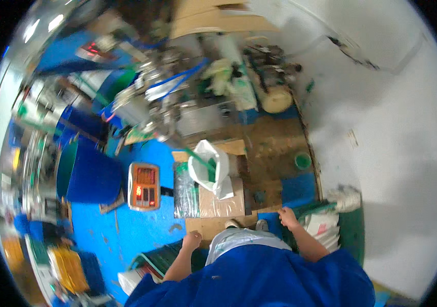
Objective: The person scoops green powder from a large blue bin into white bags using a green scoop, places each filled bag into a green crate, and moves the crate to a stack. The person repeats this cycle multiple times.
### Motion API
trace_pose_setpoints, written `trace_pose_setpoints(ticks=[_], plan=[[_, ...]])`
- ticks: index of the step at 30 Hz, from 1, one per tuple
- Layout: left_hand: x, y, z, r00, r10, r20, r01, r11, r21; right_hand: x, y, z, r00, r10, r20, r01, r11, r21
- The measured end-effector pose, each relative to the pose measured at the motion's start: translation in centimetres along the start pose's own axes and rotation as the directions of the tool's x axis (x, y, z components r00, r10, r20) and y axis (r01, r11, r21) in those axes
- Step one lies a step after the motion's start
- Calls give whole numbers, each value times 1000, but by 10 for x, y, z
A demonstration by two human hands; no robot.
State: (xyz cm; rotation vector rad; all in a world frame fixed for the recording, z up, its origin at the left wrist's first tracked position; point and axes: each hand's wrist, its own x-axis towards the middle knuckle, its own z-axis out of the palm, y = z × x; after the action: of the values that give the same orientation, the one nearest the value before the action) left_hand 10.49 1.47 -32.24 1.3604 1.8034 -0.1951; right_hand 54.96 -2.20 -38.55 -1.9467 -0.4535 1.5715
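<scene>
My left hand (192, 239) is low in front of me, its fingers curled, beside a dark green crate (164, 255). My right hand (288, 218) has bent fingers too and is close to another green crate (308, 209) at my right. Anything inside either hand is too small to make out. Ahead of me a white bag (221, 162) stands with its mouth spread and green material inside. It rests on a carton (228, 203) with clear tape. A green spout or strip (199, 158) reaches down into the bag from the metal machine (159, 115).
A digital scale (144, 187) with lit red figures sits left of the carton. Beyond it stands a big blue barrel (93, 173). White bags (322, 228) lie in the right crate. A green cup (303, 161) is near the white wall (382, 153). Yellow crates (68, 269) stand far left.
</scene>
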Motion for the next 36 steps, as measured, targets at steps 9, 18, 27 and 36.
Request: trace_pose_setpoints(ticks=[9, 18, 27, 36], plan=[[6, 29, 2, 951, 309, -3, -303, 935, 185, -16, -35, 14, 987, -60, 151, 139, 794, -591], [52, -77, -23, 995, 46, -85, -30, 983, 179, 10, -58, 55, 989, -119, 92, 150, 816, -559], [72, -122, 16, 986, 168, 19, -165, 939, 302, -6, -44, 55, 974, -76, 214, 200, 731, -653], [37, -30, 14, 999, 28, 40, -31, 996, 85, 17, 14, -16, 983, 10, 185, 107, 783, -613]])
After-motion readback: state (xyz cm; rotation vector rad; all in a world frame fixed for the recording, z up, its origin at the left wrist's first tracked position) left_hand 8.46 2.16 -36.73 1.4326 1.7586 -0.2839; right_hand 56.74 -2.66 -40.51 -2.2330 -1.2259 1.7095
